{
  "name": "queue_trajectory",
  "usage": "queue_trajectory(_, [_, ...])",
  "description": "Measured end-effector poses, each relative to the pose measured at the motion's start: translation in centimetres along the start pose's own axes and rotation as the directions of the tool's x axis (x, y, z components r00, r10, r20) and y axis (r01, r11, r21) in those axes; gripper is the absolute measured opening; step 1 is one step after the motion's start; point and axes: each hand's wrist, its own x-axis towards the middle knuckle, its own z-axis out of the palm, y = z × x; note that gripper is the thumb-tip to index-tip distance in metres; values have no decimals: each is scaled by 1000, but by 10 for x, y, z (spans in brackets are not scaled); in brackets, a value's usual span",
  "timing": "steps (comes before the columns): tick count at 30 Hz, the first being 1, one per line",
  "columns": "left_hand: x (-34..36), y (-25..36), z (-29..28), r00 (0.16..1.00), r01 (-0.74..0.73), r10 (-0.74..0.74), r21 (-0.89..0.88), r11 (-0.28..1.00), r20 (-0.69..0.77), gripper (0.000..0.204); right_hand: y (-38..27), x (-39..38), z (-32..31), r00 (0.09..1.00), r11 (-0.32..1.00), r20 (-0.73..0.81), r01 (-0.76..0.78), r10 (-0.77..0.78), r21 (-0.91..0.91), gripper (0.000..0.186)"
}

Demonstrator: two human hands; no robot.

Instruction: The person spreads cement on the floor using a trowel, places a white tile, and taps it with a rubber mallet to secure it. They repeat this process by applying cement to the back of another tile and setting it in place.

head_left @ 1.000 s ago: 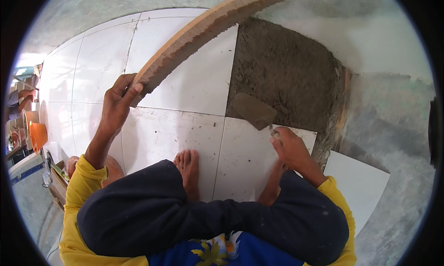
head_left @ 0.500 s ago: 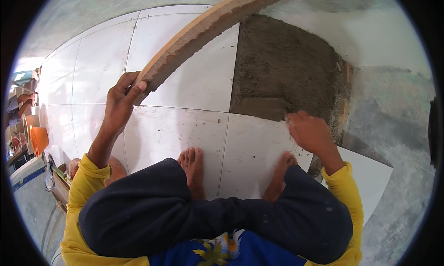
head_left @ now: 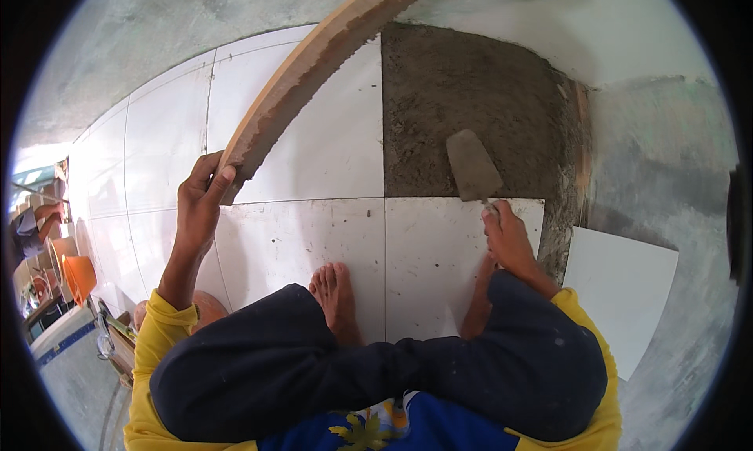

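My left hand (head_left: 201, 198) grips the lower end of a long wooden board (head_left: 302, 72), its edge caked with mortar, held slanting up over the white floor tiles (head_left: 333, 141). My right hand (head_left: 508, 235) is closed on the handle of a trowel (head_left: 473, 166); its grey blade lies over a square of wet mortar (head_left: 455, 78) that fills the gap beside the laid tiles, against the wall. Whether the blade touches the mortar I cannot tell. My bare feet are on the tiles below.
A loose white tile (head_left: 620, 294) lies on grey concrete (head_left: 659, 176) at the right. At the far left are an orange bucket (head_left: 78, 278), assorted items and part of another person (head_left: 31, 233). A pale wall (head_left: 549, 20) borders the mortar at the back.
The trowel blade has swung from sideways to pointing away from me, and my right hand has shifted on the mortar's near edge. The board sits further left in the view, still in my left hand.
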Motion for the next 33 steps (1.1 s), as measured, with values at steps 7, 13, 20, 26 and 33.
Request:
queue_trajectory(7, [4,1,11,998,48,-47,-38,998,32,49,-82,31,76,985,904,170,-51,-25,424,49])
queue_trajectory(13, [5,-4,6,999,2,0,-44,999,48,45,-55,25,61,991,889,36,-129,126,440,50])
queue_trajectory(20, [15,-4,14,998,1,0,-2,1000,70,44,-55,7,62,995,949,98,1,-34,316,48])
queue_trajectory(26, [5,4,6,996,15,-15,-6,1000,83,46,-45,11,73,983,980,-136,142,-123,142,48])
queue_trajectory(33, [5,9,9,995,22,-20,-29,999,95,47,4,-22,-7,942,833,-188,-139,278,535,49])
